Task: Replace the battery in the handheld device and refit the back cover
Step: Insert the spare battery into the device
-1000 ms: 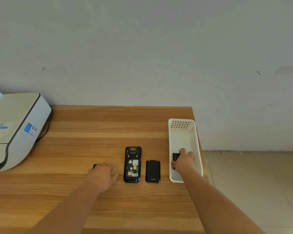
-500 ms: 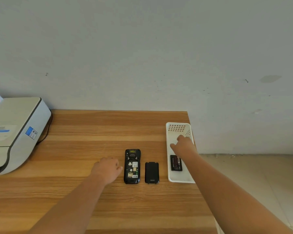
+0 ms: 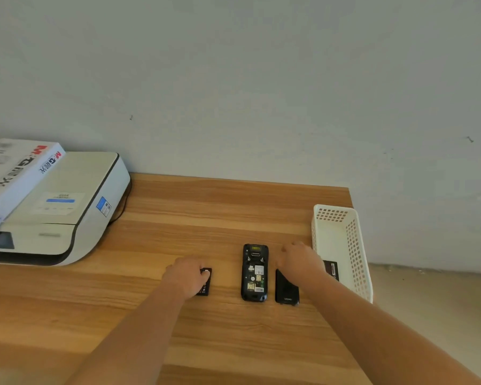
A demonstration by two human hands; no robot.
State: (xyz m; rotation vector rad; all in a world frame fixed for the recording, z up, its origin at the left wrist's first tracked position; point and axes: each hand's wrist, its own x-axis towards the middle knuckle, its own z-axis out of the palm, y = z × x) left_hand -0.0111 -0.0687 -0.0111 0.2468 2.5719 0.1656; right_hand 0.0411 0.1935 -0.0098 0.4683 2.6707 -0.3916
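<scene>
- Step in hand, as I judge it: the used cell is out and set aside in the basket, and I am fetching the fresh one; the cover is not yet refitted.
- My left hand lies over a small black rectangular battery on the wooden tabletop, left of the device; its fingers curl onto the pack, though I cannot tell whether they grip it or merely rest.
- My right hand hovers between device and basket, above the far end of the cover; it appears empty, fingers loosely bent.
- The black handheld device lies face down near the table's middle, its battery bay open, with white and yellow labels showing.
- The black plastic back cover lies just right of it, apart from it.
- A second black battery rests inside the white perforated plastic basket at the table's right edge.
- Next move calls for lifting the left-hand battery, aligning its contacts with the bay, and seating it flat.
</scene>
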